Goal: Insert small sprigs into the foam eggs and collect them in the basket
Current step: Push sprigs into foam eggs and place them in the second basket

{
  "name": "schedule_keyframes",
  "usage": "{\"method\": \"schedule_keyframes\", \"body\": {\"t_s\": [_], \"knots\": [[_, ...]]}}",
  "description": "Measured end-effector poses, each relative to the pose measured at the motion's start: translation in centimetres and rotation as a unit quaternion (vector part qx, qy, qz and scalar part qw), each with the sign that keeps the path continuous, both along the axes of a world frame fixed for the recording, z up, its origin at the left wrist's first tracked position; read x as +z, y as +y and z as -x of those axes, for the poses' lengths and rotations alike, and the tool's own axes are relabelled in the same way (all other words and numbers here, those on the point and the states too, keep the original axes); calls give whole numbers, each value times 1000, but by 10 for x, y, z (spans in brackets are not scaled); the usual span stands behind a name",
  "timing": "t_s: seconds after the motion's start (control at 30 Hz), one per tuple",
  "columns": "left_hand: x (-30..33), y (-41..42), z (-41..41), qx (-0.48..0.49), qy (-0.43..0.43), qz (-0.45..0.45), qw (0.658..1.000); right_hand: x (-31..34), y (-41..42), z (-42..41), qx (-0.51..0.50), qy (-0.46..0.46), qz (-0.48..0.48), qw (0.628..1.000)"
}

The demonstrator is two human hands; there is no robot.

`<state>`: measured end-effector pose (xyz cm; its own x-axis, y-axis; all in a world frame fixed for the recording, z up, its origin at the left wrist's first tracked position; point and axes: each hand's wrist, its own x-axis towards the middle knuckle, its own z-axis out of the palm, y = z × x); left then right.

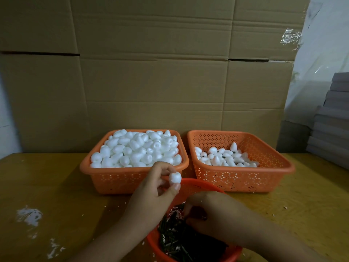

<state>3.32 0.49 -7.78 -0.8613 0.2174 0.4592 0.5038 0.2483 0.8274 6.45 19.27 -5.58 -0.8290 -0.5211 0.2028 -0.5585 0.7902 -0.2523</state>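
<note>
One foam egg (175, 178) is pinched between thumb and fingertips of the left hand (156, 188), above the round basket (190, 184) of sprigs (181, 241). The right hand (211, 214) reaches into the sprigs, fingers curled; its grasp cannot be told. Behind: full basket (120, 178), collecting basket (243, 178).

two baskets (132, 178) (243, 178) side by side on the table (56, 186), round bowl (190, 186) before them, cardboard (151, 72) behind

Two bare forearms, left hand (151, 193), right hand (211, 214), sleeveless
</note>
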Motion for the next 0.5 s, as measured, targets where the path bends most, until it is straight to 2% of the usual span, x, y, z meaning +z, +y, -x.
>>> {"method": "schedule_keyframes", "body": {"t_s": [0.13, 0.5], "knots": [[-1, 0, 2, -6, 1, -11, 1000, 1, -1, 1, 2, -9, 10, 1000], [4, 1, -3, -6, 39, 31, 999, -2, 0, 2, -4, -3, 16, 1000]]}}
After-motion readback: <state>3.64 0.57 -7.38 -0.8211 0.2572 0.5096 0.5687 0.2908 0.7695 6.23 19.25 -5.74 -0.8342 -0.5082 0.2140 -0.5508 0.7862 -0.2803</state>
